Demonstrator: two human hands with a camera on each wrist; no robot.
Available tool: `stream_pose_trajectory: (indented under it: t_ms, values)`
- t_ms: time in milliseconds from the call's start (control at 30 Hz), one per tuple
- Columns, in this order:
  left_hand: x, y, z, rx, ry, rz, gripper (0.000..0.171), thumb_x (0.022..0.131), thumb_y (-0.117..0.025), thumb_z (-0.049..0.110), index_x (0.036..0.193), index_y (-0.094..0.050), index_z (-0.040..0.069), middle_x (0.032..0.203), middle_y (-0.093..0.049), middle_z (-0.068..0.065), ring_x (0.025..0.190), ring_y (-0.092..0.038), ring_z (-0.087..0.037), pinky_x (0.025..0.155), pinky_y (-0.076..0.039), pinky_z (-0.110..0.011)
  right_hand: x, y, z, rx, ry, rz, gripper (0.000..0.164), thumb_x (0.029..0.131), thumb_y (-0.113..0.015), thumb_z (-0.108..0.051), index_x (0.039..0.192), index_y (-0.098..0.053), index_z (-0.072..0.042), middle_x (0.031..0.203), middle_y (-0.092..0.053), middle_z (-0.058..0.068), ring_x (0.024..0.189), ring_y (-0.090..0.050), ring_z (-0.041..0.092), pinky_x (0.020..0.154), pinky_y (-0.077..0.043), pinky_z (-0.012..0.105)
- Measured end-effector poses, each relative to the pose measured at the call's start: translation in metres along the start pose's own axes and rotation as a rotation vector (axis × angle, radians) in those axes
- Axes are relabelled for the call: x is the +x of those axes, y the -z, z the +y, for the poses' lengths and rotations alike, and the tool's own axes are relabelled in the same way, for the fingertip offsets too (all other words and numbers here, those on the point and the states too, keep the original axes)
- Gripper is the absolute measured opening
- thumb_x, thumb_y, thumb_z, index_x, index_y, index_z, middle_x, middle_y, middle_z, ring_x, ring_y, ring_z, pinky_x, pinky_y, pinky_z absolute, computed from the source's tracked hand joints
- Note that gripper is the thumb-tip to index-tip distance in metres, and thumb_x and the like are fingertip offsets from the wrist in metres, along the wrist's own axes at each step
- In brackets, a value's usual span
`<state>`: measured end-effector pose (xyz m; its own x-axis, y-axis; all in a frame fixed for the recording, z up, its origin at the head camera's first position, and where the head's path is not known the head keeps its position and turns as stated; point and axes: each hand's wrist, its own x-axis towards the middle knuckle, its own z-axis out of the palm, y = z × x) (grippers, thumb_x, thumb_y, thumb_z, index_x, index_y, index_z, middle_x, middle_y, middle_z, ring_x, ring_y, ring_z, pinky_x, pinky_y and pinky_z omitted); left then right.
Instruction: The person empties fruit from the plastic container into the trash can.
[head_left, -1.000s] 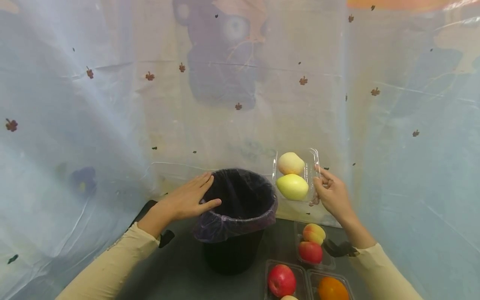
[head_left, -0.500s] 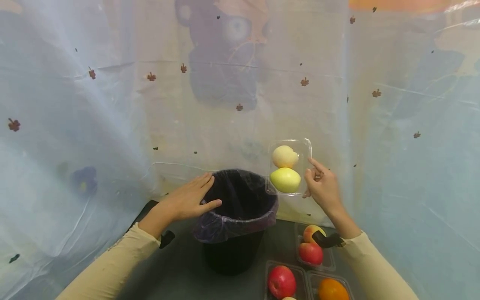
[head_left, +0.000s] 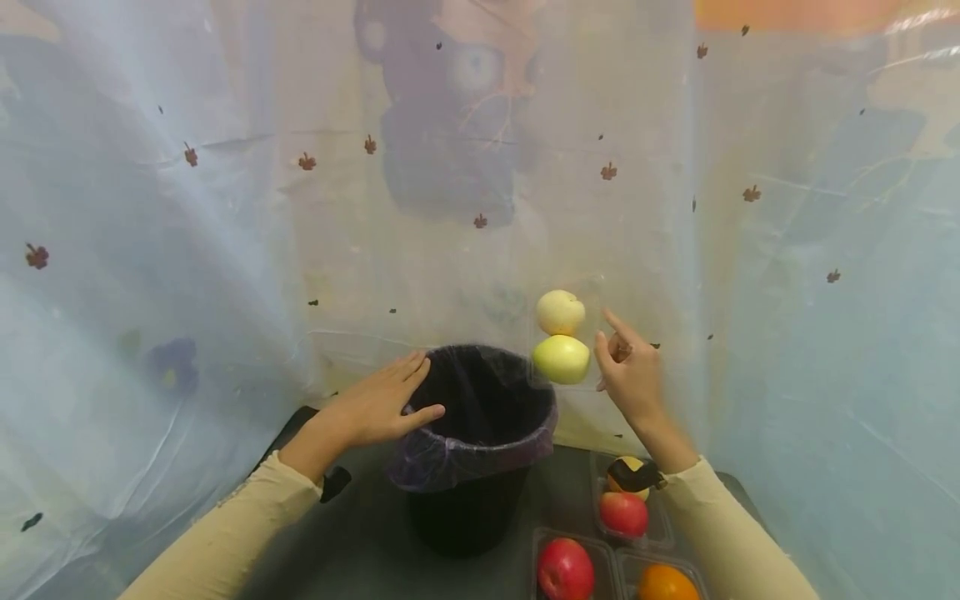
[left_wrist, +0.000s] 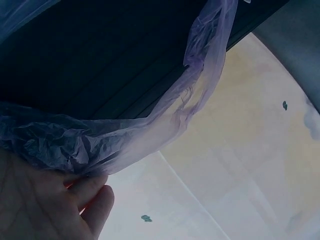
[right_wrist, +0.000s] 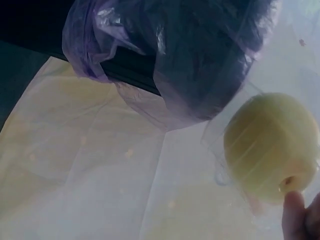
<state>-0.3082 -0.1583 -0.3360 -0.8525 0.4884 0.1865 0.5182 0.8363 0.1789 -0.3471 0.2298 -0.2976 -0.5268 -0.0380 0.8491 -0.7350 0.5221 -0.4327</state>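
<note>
A black bin (head_left: 468, 512) with a thin purple bag (head_left: 450, 467) folded over its rim stands in the middle of the head view. On the bin's left rim rests my left hand (head_left: 367, 412), fingers extended and thumb spread. Seen from the left wrist, its fingers (left_wrist: 97, 207) touch the bag's outside. My right hand (head_left: 633, 375) pinches the right edge of a clear plastic container, held up just right of the bin's rim. Inside it are a pale peach-like fruit (head_left: 560, 313) and a yellow-green fruit (head_left: 561, 360); one fruit (right_wrist: 270, 145) shows large in the right wrist view.
Clear containers stand on the dark table (head_left: 337, 542) at lower right. They hold a red apple (head_left: 566, 568), an orange (head_left: 666, 582), and a red fruit (head_left: 623, 513) beside a yellow one. A patterned plastic sheet (head_left: 420, 250) hangs behind and at both sides.
My right hand has moved left with the container and its two fruits, bringing them closer to the bin. The container has turned somewhat. My left hand stays on the rim.
</note>
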Motion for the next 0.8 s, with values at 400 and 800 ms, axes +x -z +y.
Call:
stream_pose_trajectory:
  t_ms: [400, 800]
  values:
    - [-0.001, -0.002, 0.000, -0.015, 0.003, 0.010, 0.098, 0.107, -0.041, 0.071, 0.171, -0.019, 0.000, 0.179, -0.014, -0.019, 0.165, -0.013, -0.040, 0.132, -0.015, -0.059, 0.002, -0.012, -0.006, 0.022, 0.107, 0.059, 0.041, 0.099, -0.071, 0.008, 0.140, -0.069, 0.004, 0.054, -0.051, 0.004, 0.038, -0.041, -0.006, 0.034, -0.040, 0.016]
    - [-0.002, -0.001, 0.000, -0.025, -0.004, 0.012, 0.098, 0.108, -0.041, 0.071, 0.170, -0.019, -0.001, 0.179, -0.014, -0.019, 0.165, -0.013, -0.041, 0.132, -0.015, -0.060, 0.004, -0.020, -0.005, -0.090, 0.279, 0.045, 0.045, 0.095, -0.074, 0.010, 0.139, -0.070, 0.002, 0.058, -0.044, -0.003, 0.051, -0.030, 0.005, 0.050, -0.029, 0.019]
